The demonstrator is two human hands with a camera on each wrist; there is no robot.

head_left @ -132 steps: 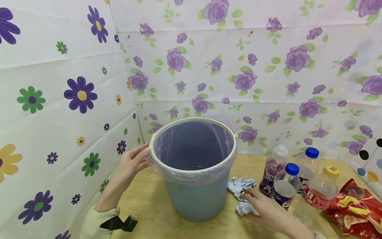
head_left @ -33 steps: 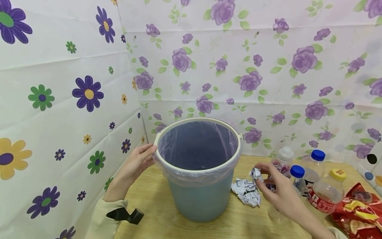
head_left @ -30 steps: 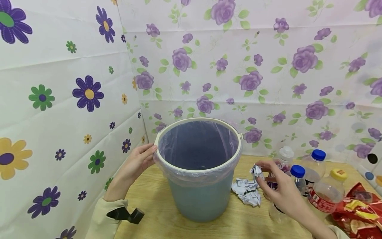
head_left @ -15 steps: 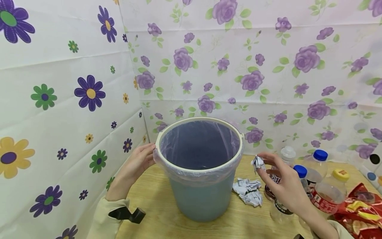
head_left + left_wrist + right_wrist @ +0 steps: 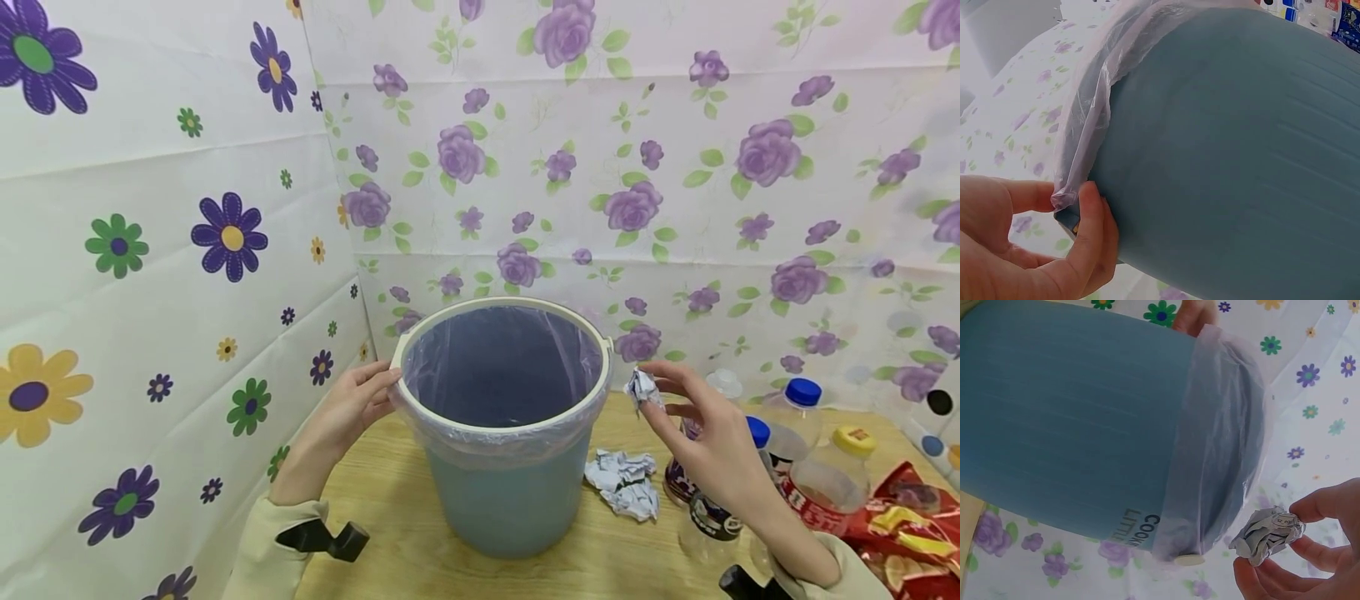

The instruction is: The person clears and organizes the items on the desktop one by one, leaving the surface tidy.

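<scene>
A blue-grey bucket (image 5: 510,500) with a cream rim stands on the wooden table, lined with a thin clear-purple plastic bag (image 5: 495,446) folded over its edge. My left hand (image 5: 347,417) pinches the rim at the left; in the left wrist view its thumb and fingers (image 5: 1088,237) close over the bag's folded edge. To the right of the bucket, my right hand (image 5: 708,433) holds a crumpled paper ball (image 5: 643,388) between thumb and fingers, raised to about rim height. The right wrist view shows that paper ball (image 5: 1267,535) with print on it. More crumpled paper (image 5: 624,485) lies on the table below.
Several plastic bottles stand at the right, among them one with a yellow cap (image 5: 853,440) and one with a blue cap (image 5: 802,392). A red snack bag (image 5: 911,525) lies beyond them. Flowered sheets (image 5: 525,167) hang close behind and at the left.
My right hand has gone from the crumpled paper on the table to holding one ball of it, lifted upward beside the bucket. The left hand stays at the rim.
</scene>
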